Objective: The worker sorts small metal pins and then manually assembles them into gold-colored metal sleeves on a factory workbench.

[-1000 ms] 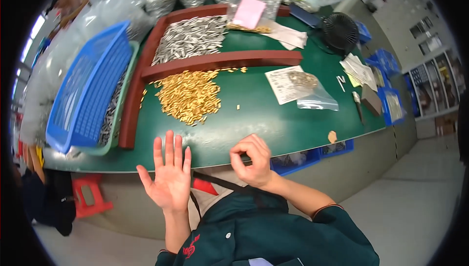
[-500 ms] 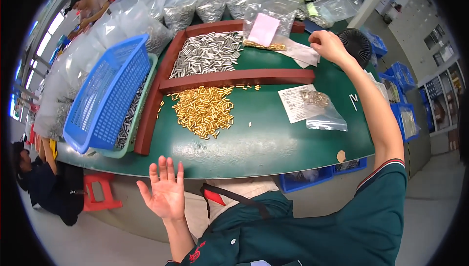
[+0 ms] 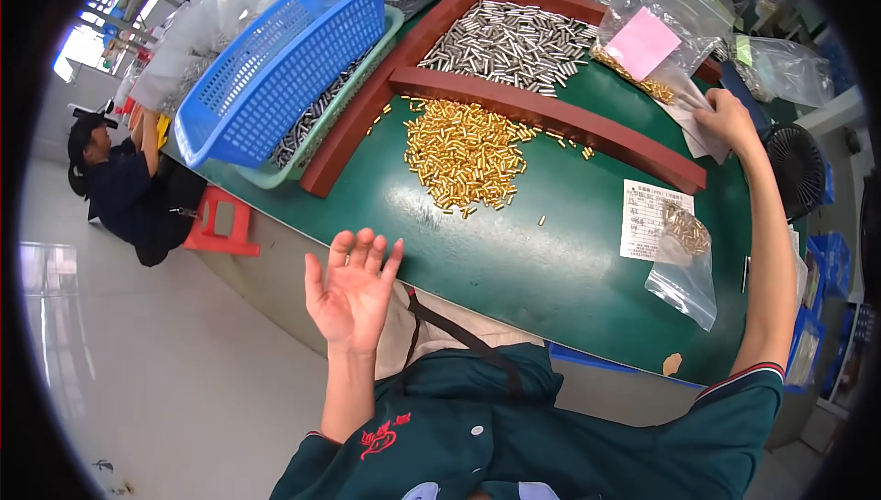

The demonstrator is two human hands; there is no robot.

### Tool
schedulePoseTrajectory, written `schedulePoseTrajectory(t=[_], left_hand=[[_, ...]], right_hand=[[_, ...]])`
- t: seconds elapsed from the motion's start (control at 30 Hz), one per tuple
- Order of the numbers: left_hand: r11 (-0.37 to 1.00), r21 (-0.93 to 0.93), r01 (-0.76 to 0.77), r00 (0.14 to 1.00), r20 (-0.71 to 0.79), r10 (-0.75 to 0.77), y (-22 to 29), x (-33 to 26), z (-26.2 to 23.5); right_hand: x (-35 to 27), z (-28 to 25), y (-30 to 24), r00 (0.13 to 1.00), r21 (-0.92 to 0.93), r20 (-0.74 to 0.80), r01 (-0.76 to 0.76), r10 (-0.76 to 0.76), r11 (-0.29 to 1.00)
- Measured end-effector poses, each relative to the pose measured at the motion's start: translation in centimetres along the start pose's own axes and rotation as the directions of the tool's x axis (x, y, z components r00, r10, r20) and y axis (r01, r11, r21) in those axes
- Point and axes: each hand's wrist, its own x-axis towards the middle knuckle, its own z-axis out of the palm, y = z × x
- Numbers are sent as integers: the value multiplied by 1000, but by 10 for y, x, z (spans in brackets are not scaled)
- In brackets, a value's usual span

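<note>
Far left there's a blue basket tipped over a pale green tray of silver pins, well away from either hand. The left hand is held up off the table edge, palm open and fingers spread, holding nothing. The pile of gold pins sits in the middle of the green table, just below the red-brown wooden bar.

The right hand is stretched way out to the far right, fingertips on the sheets of white paper next to the plastic bag with the pink slip. Can't tell if it's actually pinching a sheet or just resting on it.

With a reach that long, I'd slide only the top sheet and keep the sleeve high so it clears the small bag of gold pins.
</note>
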Motion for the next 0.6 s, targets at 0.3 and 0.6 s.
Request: schedulePoseTrajectory(t=[0.3, 0.6], left_hand=[[999, 37, -8, 999, -54, 10, -1, -12, -5], [999, -46, 6, 994, -107, -10, 32, -34, -37]], right_hand=[[27, -30, 31, 976, 610, -215, 104, 38, 786], [-163, -104, -83, 743, 286, -655, 416, -141, 863]])
